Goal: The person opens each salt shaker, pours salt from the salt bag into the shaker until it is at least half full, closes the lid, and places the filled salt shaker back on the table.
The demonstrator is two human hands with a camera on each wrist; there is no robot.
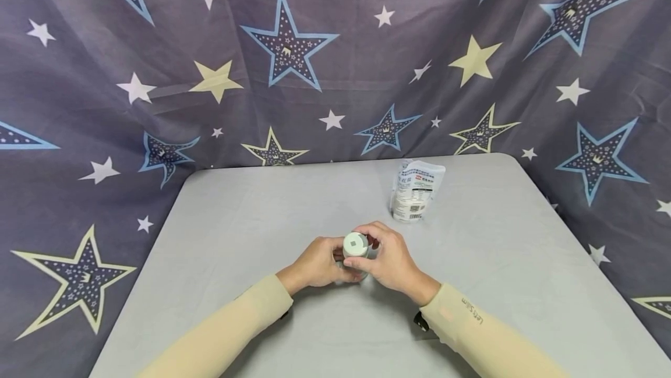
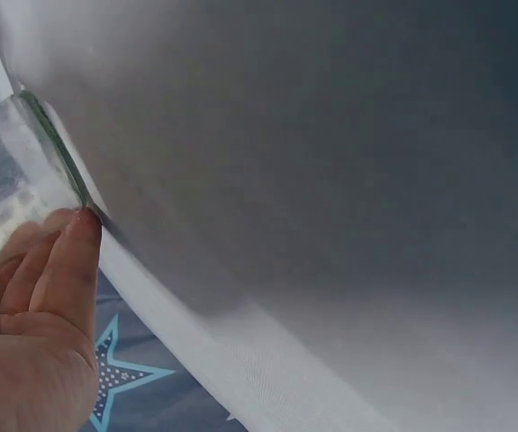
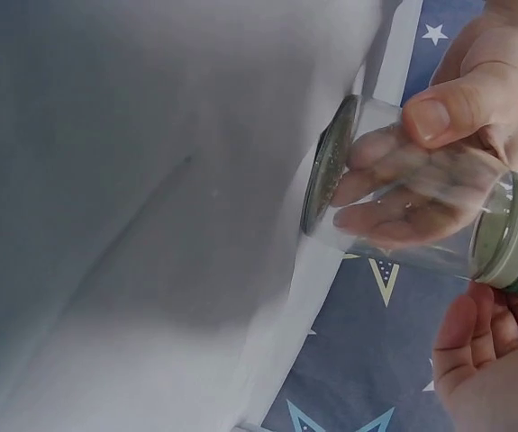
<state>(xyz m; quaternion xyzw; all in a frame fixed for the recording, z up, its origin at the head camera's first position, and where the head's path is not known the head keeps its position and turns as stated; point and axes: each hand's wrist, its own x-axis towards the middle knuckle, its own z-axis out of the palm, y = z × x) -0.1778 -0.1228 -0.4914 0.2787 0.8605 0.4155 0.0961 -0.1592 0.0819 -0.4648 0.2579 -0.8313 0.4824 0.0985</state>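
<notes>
A clear glass jar (image 3: 430, 202) with a pale green lid (image 1: 356, 244) stands upright on the table, near the middle of the head view. My left hand (image 1: 317, 262) grips the glass body, thumb on one side and fingers wrapped behind, as the right wrist view shows through the glass. In the left wrist view its fingertips lie close to the jar's thick base. My right hand (image 1: 389, 255) holds the lid at the top, with thumb and fingers around its rim. A few small specks show on the inside of the glass.
A white and blue printed pouch (image 1: 416, 191) stands upright behind the jar, toward the right. The grey-white table (image 1: 251, 203) has rounded far corners. A dark star-patterned curtain (image 1: 346, 69) hangs around its back and sides.
</notes>
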